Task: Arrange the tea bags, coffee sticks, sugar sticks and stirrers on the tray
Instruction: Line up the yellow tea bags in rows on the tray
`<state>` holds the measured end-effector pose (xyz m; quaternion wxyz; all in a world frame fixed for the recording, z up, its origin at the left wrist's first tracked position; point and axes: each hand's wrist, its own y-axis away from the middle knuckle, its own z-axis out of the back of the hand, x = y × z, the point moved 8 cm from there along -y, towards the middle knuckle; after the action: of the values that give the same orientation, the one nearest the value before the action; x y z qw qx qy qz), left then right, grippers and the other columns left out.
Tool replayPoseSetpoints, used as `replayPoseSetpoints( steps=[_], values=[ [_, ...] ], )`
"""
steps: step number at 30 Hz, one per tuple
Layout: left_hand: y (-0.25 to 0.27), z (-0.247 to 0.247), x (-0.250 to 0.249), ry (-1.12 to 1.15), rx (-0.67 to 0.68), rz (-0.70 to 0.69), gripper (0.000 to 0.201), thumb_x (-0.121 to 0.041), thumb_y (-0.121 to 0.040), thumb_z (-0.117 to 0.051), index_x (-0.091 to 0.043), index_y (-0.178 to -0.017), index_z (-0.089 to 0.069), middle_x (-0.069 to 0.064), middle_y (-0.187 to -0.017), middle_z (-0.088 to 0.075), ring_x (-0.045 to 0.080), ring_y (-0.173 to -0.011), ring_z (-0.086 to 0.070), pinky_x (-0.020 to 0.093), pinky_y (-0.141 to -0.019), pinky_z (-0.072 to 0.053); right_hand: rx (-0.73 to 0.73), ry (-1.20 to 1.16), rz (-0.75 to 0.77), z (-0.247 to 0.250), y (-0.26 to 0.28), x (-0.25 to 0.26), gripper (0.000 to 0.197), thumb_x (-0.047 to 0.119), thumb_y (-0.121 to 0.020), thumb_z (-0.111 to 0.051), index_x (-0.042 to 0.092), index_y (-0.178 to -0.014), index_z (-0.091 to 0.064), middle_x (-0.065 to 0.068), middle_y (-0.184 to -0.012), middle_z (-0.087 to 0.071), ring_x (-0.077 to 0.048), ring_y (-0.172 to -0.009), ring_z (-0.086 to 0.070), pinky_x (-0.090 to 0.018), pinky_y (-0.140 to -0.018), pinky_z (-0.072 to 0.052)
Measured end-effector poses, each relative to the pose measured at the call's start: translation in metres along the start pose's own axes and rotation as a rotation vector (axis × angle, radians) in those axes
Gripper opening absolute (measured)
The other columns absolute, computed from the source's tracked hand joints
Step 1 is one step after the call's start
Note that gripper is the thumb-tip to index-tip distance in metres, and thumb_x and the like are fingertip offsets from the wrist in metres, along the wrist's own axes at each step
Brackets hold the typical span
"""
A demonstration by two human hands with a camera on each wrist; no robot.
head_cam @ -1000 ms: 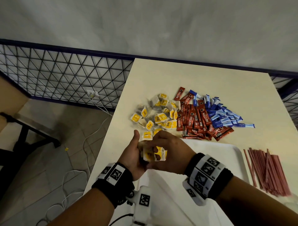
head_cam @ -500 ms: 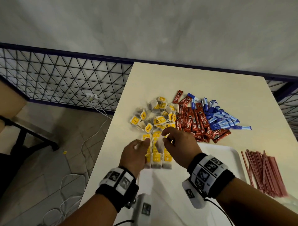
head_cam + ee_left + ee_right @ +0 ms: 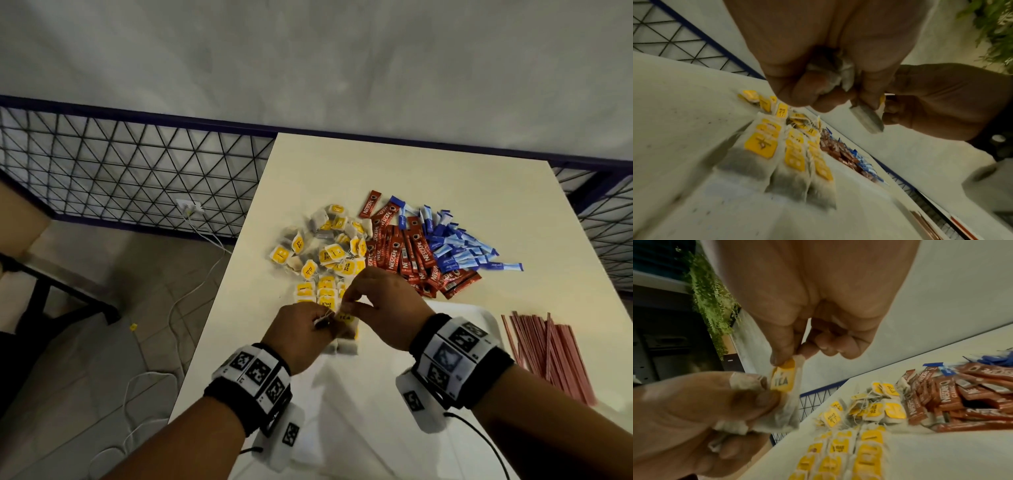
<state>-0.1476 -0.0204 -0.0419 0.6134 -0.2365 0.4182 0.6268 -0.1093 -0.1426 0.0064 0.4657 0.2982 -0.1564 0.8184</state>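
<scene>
One tea bag [image 3: 784,382] was held above the tray's [image 3: 479,318] far-left corner, pinched at its top by the right hand [image 3: 383,308] and lower down by the left hand [image 3: 301,335], whose curled fingers also bunched more bags. Below them, a few short rows of laid tea bags [image 3: 789,155] sat on the tray. Judged early: the loose tea bag pile [image 3: 329,246], coffee sticks [image 3: 411,257], sugar sticks [image 3: 459,246] and stirrers [image 3: 548,349] were all still on the table [image 3: 428,171].

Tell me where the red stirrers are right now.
In the head view the red stirrers lie bundled on the table's right side, beside the white tray's right edge, nearer than the coffee sticks.
</scene>
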Motion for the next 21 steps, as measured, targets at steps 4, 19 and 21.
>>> replayPoseSetpoints(
  steps=[4, 19, 21],
  values=[
    [0.007, -0.029, 0.011, 0.03, 0.092, 0.04, 0.012, -0.03, -0.081, -0.075, -0.024, -0.09, -0.077, -0.004, -0.105, -0.072, 0.015, -0.109, -0.059, 0.025, -0.095, -0.045, 0.122, -0.009, -0.102, -0.015, 0.01, -0.015, 0.009, 0.026, -0.09, -0.062, 0.02, -0.09, -0.068, 0.016, -0.082, -0.054, 0.009, -0.068, -0.047, -0.006, -0.062, -0.03],
    [0.018, -0.019, 0.066, -0.056, 0.024, 0.231, 0.025, -0.045, -0.083, -0.068, -0.029, -0.101, -0.075, -0.004, -0.096, -0.074, 0.012, -0.094, -0.065, 0.021, -0.08, -0.048, 0.424, 0.063, -0.308, -0.074, 0.036, -0.059, 0.02, 0.032, -0.096, -0.05, 0.022, -0.109, -0.062, -0.003, -0.108, -0.066, -0.022, -0.097, -0.059, -0.025, -0.075, -0.039],
    [0.019, -0.013, 0.072, -0.075, -0.007, 0.245, 0.027, -0.044, -0.086, -0.066, -0.022, -0.099, -0.075, 0.0, -0.093, -0.074, 0.015, -0.09, -0.065, 0.024, -0.079, -0.05, 0.429, 0.066, -0.315, -0.077, 0.035, -0.059, 0.02, 0.032, -0.097, -0.048, 0.023, -0.11, -0.061, -0.003, -0.11, -0.066, -0.023, -0.099, -0.059, -0.025, -0.075, -0.038]
  ],
)
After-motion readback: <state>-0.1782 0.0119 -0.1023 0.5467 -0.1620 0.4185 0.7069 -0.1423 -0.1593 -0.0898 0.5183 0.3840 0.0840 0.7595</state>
